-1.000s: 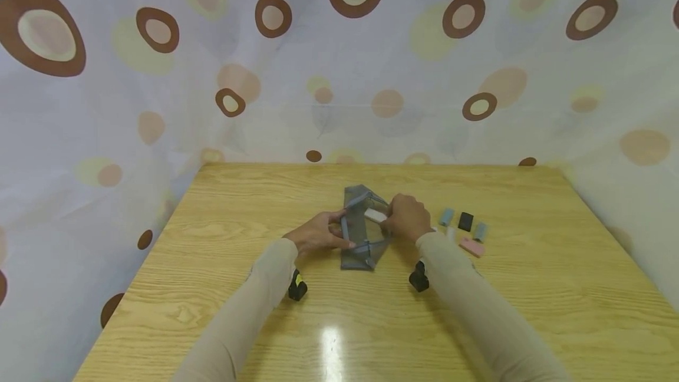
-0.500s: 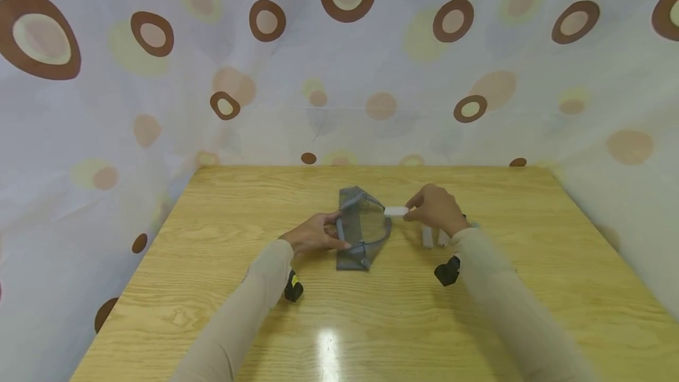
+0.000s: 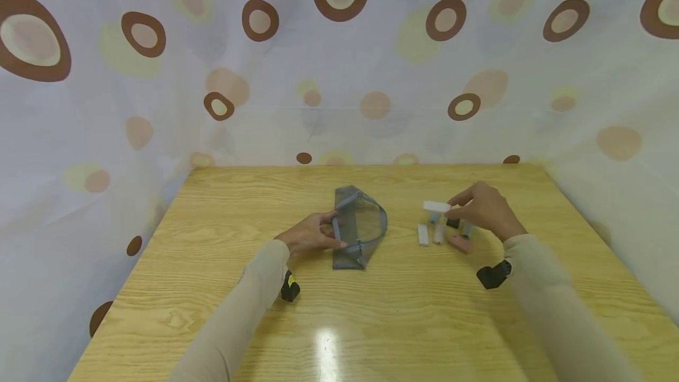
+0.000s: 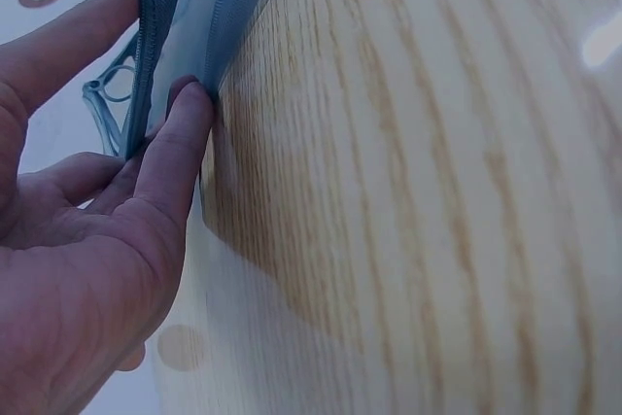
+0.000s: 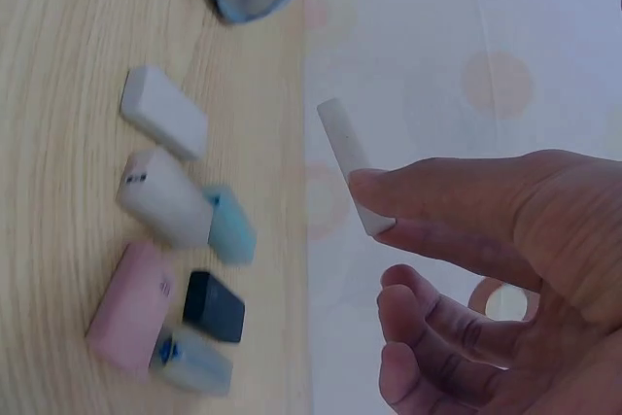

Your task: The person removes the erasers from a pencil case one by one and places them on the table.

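My left hand [image 3: 307,233] holds the near-left rim of a grey-blue mesh zipper pouch [image 3: 347,259], thumb and fingers on either side of the edge. The pouch lies with its mouth spread wide. In the left wrist view its zipper [image 4: 146,46] runs between my fingers. To the right, my right hand [image 3: 485,212] pinches a slim white eraser [image 5: 342,143] by one end between thumb and forefinger, the other fingers loosely bent. This eraser is raised over a group of small blocks that look like erasers.
Under the right hand lie a white eraser [image 5: 163,112], an off-white one [image 5: 160,196], a pink one [image 5: 131,308], a black one [image 5: 214,306] and two pale blue ones, one of them [image 5: 231,225] farther back. A patterned curtain [image 3: 339,75] stands behind the wooden table [image 3: 254,335].
The right hand has moved from the pouch's mouth to the right, carrying the white eraser over the other blocks. The left hand keeps its hold on the pouch rim.
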A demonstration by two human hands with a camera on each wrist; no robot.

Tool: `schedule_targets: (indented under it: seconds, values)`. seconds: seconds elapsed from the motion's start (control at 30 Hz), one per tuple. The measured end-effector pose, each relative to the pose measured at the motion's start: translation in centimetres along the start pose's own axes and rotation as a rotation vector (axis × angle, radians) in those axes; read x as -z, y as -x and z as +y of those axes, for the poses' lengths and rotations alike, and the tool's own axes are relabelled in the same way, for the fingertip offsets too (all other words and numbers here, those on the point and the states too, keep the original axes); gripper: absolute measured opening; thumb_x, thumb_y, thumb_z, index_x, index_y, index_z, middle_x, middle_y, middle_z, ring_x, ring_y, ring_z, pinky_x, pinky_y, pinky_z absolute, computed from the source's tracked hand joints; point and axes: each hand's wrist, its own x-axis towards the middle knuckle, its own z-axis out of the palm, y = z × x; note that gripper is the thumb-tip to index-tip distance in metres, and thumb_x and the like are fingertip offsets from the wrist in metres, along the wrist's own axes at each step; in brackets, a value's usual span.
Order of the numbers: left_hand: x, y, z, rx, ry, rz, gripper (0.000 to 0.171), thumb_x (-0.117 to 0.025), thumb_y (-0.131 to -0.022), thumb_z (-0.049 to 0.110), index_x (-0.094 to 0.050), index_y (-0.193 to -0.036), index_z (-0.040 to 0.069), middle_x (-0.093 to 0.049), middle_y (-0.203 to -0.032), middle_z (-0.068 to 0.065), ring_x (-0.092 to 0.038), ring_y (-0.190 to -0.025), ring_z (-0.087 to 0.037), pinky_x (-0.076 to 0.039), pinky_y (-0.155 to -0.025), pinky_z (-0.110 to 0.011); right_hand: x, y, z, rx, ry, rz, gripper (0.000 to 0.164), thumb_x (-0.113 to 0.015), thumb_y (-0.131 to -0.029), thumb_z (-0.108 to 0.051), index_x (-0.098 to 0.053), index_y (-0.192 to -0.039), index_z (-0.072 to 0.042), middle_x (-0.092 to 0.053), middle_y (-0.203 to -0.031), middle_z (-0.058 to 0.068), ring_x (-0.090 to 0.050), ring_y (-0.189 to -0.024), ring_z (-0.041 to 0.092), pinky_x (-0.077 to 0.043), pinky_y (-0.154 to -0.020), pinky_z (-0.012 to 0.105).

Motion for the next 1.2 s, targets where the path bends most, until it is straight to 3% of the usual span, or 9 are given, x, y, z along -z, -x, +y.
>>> schedule_targets:
  seconds: [0.6,0.97,1.2]
  values:
    - [0.0,-0.1,-0.3,0.0,0.005,0.003,0.096,-0.077,-0.089,0.002,-0.014,-0.162,0.005,-0.032,-0.161,-0.014,-0.047,-0.138,-0.036,-0.048,-0.107,-0.042,1.5,4.1,6.5,-0.118,-0.068,-0.047,0.05,-0.076,-0.092,-0.031,-0.069,-0.123,0.008,-0.055,-0.133,0.037,-0.052,-0.118,0.056,-0.05,-0.087,0.064]
    - [0.1,-0.2,-0.1,0.004,0.025,0.001,0.097,-0.077,-0.089,0.001,-0.014,-0.162,0.004,-0.029,-0.161,-0.018,-0.046,-0.139,-0.036,-0.048,-0.107,-0.042,0.9,6.1,9.3,-0.156,-0.106,-0.055,0.047,-0.073,-0.094,-0.029,-0.069,-0.122,0.009,-0.053,-0.134,0.04,-0.05,-0.119,0.059,-0.05,-0.087,0.066]
    - [0.1,-0.1,-0.1,0.004,0.037,-0.004,0.098,-0.077,-0.089,0.0,-0.012,-0.162,0.005,-0.03,-0.161,-0.02,-0.046,-0.139,-0.038,-0.047,-0.108,-0.045,0.4,6.5,10.3,-0.22,-0.116,-0.069,0.053,-0.076,-0.092,-0.034,-0.068,-0.124,0.009,-0.056,-0.129,0.04,-0.062,-0.106,0.045,-0.056,-0.081,0.052]
